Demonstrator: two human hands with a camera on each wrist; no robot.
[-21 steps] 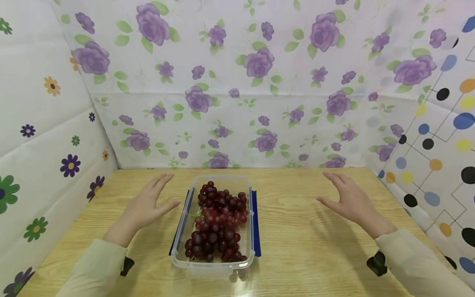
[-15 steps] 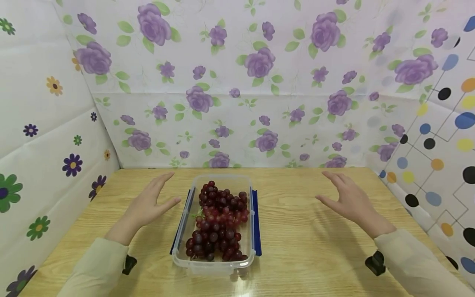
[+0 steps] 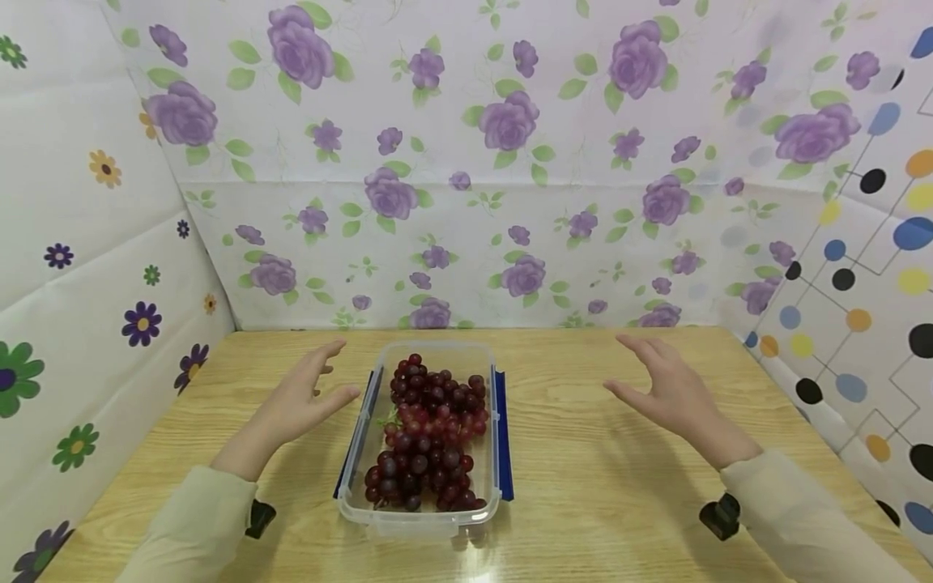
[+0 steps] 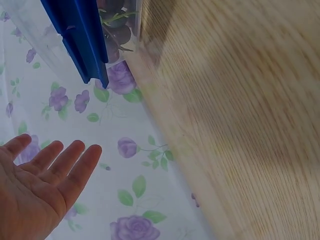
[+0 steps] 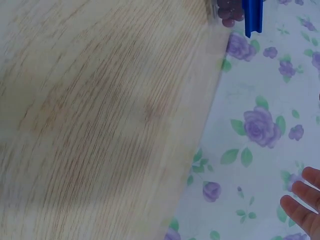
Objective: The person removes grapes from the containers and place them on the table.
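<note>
Resting just right of the left hand (image 3: pixel 295 402), a box (image 3: pixel 417 519) of grapes (image 3: pixel 420 464).

Container (image 3: pixel 419 517) on bench (image 3: pixel 583 478), left of centre, far end near the bench's far edge. Grapes inside, three bunches one behind another: near bunch (image 3: pixel 419 470), middle bunch (image 3: pixel 435 425), far bunch (image 3: pixel 437 391). Flaps (image 3: pixel 504 437) along the container's left and right sides. Left hand (image 3: pixel 295 401) over bench, between container and left edge; right hand (image 3: pixel 674 397) over bench, well apart from container, toward right edge. Back cloth (image 3: pixel 466 219) behind far edge, meeting left cloth (image 3: pixel 95 324) and right cloth (image 3: pixel 875 340) at the far corners
</note>
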